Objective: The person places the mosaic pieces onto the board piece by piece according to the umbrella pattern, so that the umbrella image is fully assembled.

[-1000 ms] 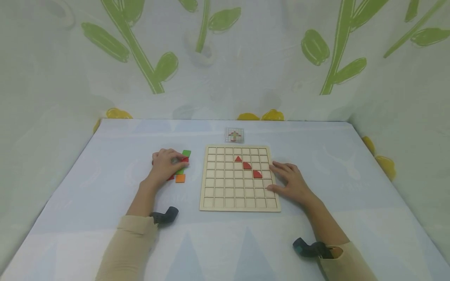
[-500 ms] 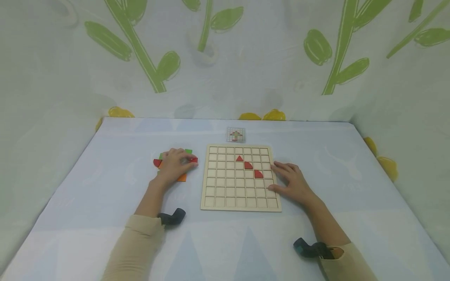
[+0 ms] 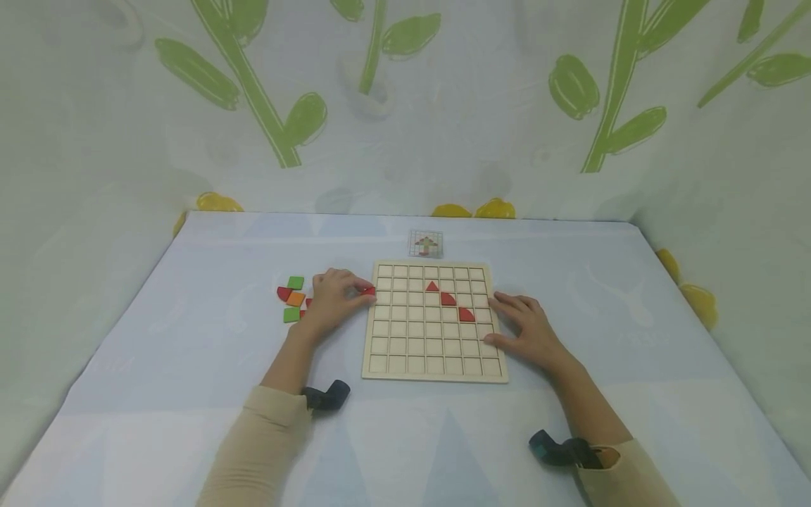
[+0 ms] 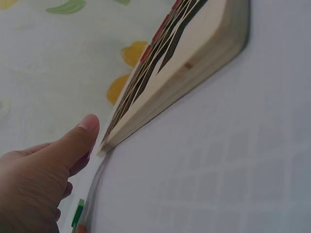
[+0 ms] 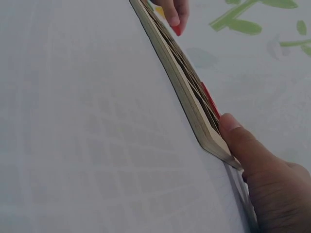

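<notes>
My left hand [image 3: 332, 299] pinches a small red tile [image 3: 368, 290] between thumb and fingers, over the left edge of the wooden grid board [image 3: 415, 346]. In the right wrist view the red tile [image 5: 177, 30] pokes out below the left fingertips. My right hand [image 3: 524, 329] rests along the board's right edge with its fingers spread, the thumb on the rim. On the board, a red triangle [image 3: 432, 286] and two red quarter-round tiles, one upper [image 3: 448, 299] and one lower [image 3: 466, 315], sit in a diagonal line of cells.
Left of my left hand lie loose tiles: a green square [image 3: 295, 282], a red quarter-round [image 3: 284, 293], an orange square [image 3: 296, 299] and another green square [image 3: 291, 315], with more red partly hidden. Behind the board is a small pattern card [image 3: 426, 243]. Leaf-printed cloth walls [image 3: 469, 127] border the table.
My left hand has moved right from the loose tiles to the board's left edge, carrying the red tile and uncovering several tiles. The right hand stays in place.
</notes>
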`<state>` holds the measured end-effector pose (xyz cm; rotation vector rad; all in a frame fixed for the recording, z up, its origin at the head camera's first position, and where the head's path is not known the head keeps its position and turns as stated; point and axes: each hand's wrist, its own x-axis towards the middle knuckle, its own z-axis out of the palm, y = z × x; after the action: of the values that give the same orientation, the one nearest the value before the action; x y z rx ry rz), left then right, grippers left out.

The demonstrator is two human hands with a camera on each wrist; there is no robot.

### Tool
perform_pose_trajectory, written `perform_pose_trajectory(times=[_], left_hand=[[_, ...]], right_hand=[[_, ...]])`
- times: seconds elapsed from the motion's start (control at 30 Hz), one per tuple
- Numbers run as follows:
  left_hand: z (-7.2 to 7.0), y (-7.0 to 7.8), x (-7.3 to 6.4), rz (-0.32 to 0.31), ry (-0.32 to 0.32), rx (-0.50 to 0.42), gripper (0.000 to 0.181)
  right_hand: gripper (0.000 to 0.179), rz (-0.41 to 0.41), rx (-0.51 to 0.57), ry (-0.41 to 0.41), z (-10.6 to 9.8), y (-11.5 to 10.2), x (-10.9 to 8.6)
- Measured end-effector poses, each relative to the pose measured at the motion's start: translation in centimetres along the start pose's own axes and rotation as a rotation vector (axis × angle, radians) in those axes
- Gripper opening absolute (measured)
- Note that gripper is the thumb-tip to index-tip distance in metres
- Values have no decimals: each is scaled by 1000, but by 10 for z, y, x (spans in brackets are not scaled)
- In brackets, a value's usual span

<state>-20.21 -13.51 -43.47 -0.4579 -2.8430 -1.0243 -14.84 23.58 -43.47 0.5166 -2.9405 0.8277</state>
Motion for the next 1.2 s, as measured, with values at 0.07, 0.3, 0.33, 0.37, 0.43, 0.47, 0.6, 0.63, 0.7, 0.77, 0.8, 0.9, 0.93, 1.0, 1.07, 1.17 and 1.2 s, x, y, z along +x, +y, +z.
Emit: perform_pose_trajectory(times=[0.07, 0.3, 0.33, 0.37, 0.43, 0.47, 0.6, 0.63, 0.7, 0.77, 0.8, 0.9, 0.93, 1.0, 1.07, 1.17, 1.2], left_hand=[[3, 1, 2, 6, 0, -5, 29], [12, 8, 7, 43, 7, 6, 31], [13, 9, 8, 48, 9, 3, 31], [14, 11, 9, 52, 9, 1, 31], [16, 14, 10, 60, 6, -6, 32], [16, 15, 11, 59, 2, -8, 32], [18, 22, 13, 60, -20, -8, 35], [19, 23, 13, 59, -26, -7, 35], [19, 27, 14, 63, -32, -8, 35], [21, 30, 15, 67, -36, -13, 34], [22, 31, 15, 70, -37, -19, 33], [27, 34, 16, 84, -29, -33, 32], [29, 35, 17, 91, -27, -34, 32], [33, 37, 18, 97, -24, -38, 32], [37, 38, 20, 100, -26, -28, 32], [41, 40, 22, 98, -46, -22, 31], [42, 41, 22, 98, -51, -18, 31]], right_hand=[[71, -1, 3, 2, 0, 0, 0], [72, 8, 13, -3, 0, 0, -1], [72, 5, 13, -1, 0, 0, -1], [72, 1, 15, 3, 0, 1, -1], [72, -7, 12, 9, 1, 2, 0], [72, -8, 7, 9, 1, 2, 0], [73, -8, -3, 4, 3, 5, 1], [73, -8, -5, 4, 3, 5, 1], [73, -12, -1, 7, 3, 6, 1], [72, -16, -4, 11, 3, 6, 2], [72, -18, -3, 12, 3, 6, 2], [72, -19, -2, 13, 3, 5, 2], [72, -18, 0, 12, 2, 4, 2], [72, -19, 6, 13, 2, 4, 1], [72, -20, 7, 13, 2, 3, 1], [72, -20, 7, 12, 1, 3, 1], [71, -18, 5, 11, 1, 3, 1]])
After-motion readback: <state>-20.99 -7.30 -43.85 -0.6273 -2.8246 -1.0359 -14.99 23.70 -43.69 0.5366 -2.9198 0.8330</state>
